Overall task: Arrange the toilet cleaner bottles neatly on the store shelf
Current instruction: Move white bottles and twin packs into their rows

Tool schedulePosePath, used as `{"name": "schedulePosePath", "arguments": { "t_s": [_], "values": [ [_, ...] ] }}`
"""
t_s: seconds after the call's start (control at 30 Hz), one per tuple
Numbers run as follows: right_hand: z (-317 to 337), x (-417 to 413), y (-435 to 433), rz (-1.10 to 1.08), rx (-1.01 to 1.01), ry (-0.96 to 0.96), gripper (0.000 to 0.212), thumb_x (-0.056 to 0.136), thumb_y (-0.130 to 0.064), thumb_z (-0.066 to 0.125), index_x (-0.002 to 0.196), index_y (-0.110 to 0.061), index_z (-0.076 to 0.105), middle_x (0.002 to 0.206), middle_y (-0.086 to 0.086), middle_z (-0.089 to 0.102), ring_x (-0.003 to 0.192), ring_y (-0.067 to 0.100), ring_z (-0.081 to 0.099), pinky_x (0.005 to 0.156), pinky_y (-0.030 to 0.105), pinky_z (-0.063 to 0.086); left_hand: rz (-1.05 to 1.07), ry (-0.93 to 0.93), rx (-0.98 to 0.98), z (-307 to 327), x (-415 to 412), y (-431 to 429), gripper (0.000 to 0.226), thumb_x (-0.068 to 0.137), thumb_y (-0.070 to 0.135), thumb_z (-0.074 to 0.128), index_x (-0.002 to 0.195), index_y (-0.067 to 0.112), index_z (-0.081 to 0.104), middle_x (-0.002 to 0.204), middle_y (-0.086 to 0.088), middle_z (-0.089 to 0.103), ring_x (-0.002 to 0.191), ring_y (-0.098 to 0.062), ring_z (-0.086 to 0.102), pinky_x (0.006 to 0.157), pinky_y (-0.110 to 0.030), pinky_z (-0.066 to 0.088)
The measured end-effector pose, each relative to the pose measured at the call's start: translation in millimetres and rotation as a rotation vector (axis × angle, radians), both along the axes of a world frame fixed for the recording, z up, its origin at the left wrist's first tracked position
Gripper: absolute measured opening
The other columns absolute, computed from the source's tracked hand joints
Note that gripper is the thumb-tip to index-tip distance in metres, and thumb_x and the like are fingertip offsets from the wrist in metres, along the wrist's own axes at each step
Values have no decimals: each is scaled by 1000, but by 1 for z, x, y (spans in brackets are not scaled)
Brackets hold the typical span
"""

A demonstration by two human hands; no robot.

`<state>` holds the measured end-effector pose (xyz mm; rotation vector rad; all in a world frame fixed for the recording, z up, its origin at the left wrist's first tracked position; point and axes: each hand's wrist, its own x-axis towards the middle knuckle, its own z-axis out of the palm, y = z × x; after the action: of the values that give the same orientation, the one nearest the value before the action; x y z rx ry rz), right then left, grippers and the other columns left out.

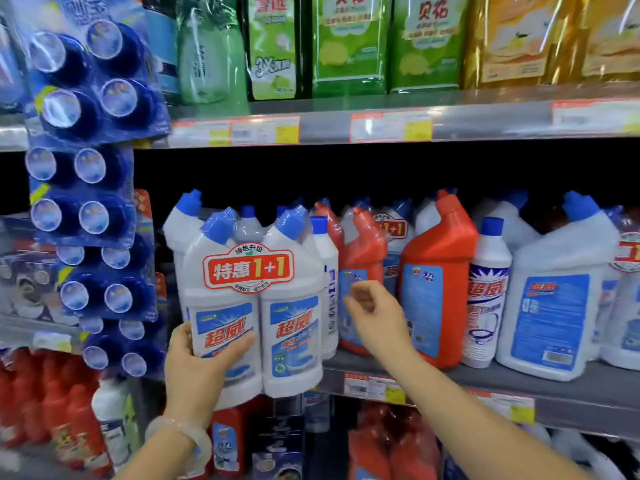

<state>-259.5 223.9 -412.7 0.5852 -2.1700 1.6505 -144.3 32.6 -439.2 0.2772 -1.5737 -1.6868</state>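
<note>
Bottle pack (277, 327) (upright) in left grip (194, 368).

Twin-pack (252, 306) sits centre-left of the frame, before the left end of the middle shelf (588, 389), its base hanging past and below the shelf's front edge. The left hand (194, 368) grips its lower left side, and the right hand (374, 313) is just right of it, before the bottle row (436, 289). That row runs along the middle shelf from behind the twin-pack to the right edge of the frame. Hanging packs (86, 168) occupy the left of the frame, pouches (349, 46) stand on the top shelf (485, 116) above, and lower bottles (374, 448) stand beneath the middle shelf.
</note>
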Motion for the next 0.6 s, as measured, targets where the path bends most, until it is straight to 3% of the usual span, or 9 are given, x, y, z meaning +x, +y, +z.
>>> {"name": "schedulePosePath", "arguments": {
  "t_s": [0.1, 0.2, 0.37, 0.6],
  "values": [
    [-10, -4, -24, -100, 176, 1, 55, 74, -21, 74, 122, -12, 49, 119, 2, 58, 111, 19, 55, 94, 39, 47, 49, -9, -5, -5, -3, -26, 59, 64, 1, 80, 115, 4, 50, 95, -4, 67, 84, -18, 65, 76, -39, 54],
    [-12, -4, -45, -212, 197, -16, 80, 68, -31, 79, 134, -15, 37, 132, 3, 49, 123, 22, 48, 97, 43, 45, 71, 0, 11, -8, -12, -35, 60, 63, 4, 82, 114, 7, 51, 97, -5, 68, 86, -18, 66, 74, -36, 53],
    [-15, -5, -67, -353, 181, 49, 75, 69, -34, 75, 131, -15, 38, 126, 5, 51, 118, 24, 48, 93, 46, 46, 6, 12, 49, -6, -24, -35, 58, 64, 1, 81, 111, 11, 49, 92, 1, 66, 82, -13, 64, 68, -30, 52],
    [-8, -5, -62, -282, 127, -4, 72, 60, -24, 79, 122, -14, 42, 118, 6, 55, 112, 24, 53, 90, 45, 48, 4, 47, 66, -5, -26, -36, 57, 66, 1, 79, 113, 9, 48, 91, 4, 64, 81, -10, 62, 64, -24, 49]
  ]
}}
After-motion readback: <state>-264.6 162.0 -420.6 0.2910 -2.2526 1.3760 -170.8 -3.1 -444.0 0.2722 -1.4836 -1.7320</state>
